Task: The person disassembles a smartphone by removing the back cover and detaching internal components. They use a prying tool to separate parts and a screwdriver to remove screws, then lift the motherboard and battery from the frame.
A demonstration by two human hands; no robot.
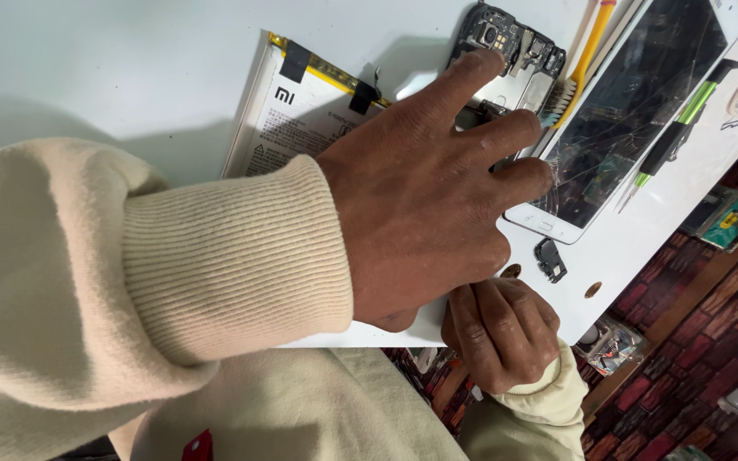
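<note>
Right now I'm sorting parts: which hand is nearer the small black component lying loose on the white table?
Right. The right hand is fisted at the table edge just below the small black component; the left hand presses the opened phone frame farther up.

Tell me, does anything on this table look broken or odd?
Yes. The white phone at the upper right has a badly cracked screen, with fractures spreading from its lower corner. Beside it lies an opened phone frame with its circuit parts exposed.

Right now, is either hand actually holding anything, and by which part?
The left hand presses flat on the opened phone body, fingers spread over its middle, not gripping. The right hand is curled at the table edge; whether it holds anything cannot be told.
</note>
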